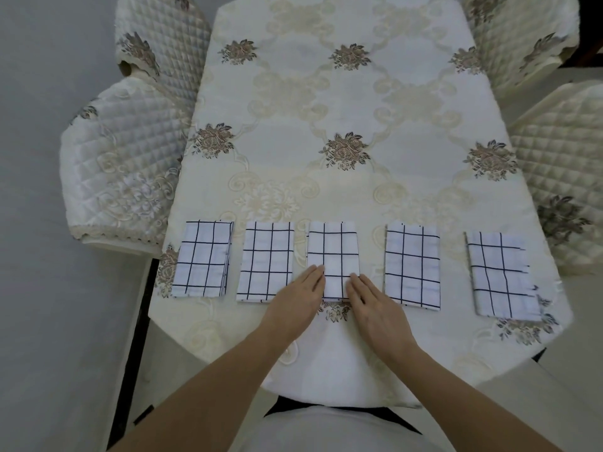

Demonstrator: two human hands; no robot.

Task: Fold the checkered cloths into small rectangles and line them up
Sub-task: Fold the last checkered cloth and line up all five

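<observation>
Five folded checkered cloths lie in a row across the near part of a table. A person presses both hands on the middle cloth (332,252). The left hand (300,295) lies flat with its fingers straight and together, the fingertips on the cloth's near-left corner. The right hand (372,305) is just as flat, its fingertips on the near-right corner. Neither hand grips anything.

The middle cloth's long edges run straight away from the person. Its left edge sits just beside the second cloth (266,261), whose near-right corner is hidden under the left hand. A wider strip of tablecloth (326,109) separates its right edge from the fourth cloth (411,265).

The leftmost cloth (202,259) lies close to the table's left edge, with layered folds showing along its right side. The rightmost cloth (501,275) is turned slightly out of line and lies near the table's right edge, set well apart from the fourth.

The row's near edges stop short of the table's near edge, where the tablecloth drapes down toward the person. Beyond the row's far edges a broad stretch of floral tablecloth runs to the table's far end. A quilted left chair (120,164) and a quilted right chair (561,164) stand close against the table's sides.
</observation>
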